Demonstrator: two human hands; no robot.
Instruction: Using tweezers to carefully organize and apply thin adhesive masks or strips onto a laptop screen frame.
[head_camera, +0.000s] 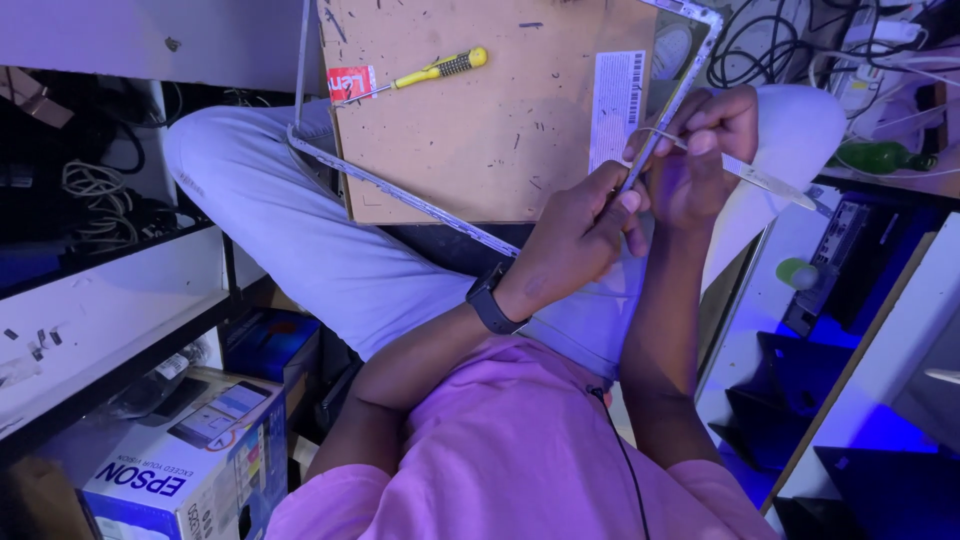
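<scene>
A brown flat panel lies across my lap, with a thin silver bezel frame around its edges. My left hand, a dark watch on its wrist, pinches the frame's right strip near the panel's lower right corner. My right hand sits just above it and grips a slim flat metal pry tool whose tip touches that strip. A yellow-handled screwdriver rests loose on the panel's upper part, beside a small red label.
A white shelf with coiled cables stands at the left. A printer box sits at the lower left. Tangled cables and a green bottle lie at the upper right. Dark parts cover the floor at the right.
</scene>
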